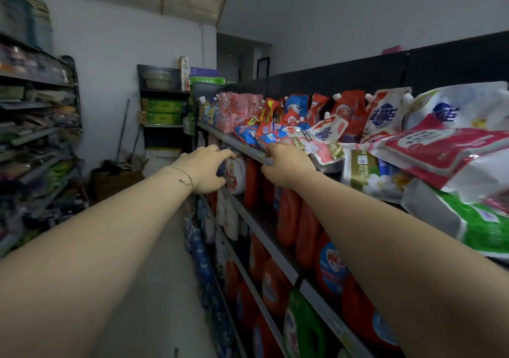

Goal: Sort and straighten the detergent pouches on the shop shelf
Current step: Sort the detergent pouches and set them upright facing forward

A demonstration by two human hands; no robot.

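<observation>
Top shelf, aisle side. Pouches are sitting along its whole length. The far pink pouches are standing upright in a row. The red-and-blue pouches in the middle are lying toppled in a heap, some hanging over the front edge. A white pouch is leaning across them. Big bags are slumping over each other at the near end.

Both arms are reaching out level with the shelf edge.

- The right hand is clamping the shelf's front edge, fingers curling over the top and thumb tucking beneath. Fingertips are meeting the lowest fallen pouch. Cannot tell whether a pouch corner is also in that pinch.
- The left hand, bracelet at the wrist, is hovering just below the edge in front of a white bottle, fingers bent. Cannot tell whether it is touching or holding anything.

Step in hand, as I read it: getting to the toppled heap, with little sorting showing yet. The next move is probably calling for lifting the overhanging pouches one at a time, standing them spout up and grouping them by colour beside the pink row. The heap looks loose, so pulling a low one is risking a slide off the edge.
</observation>
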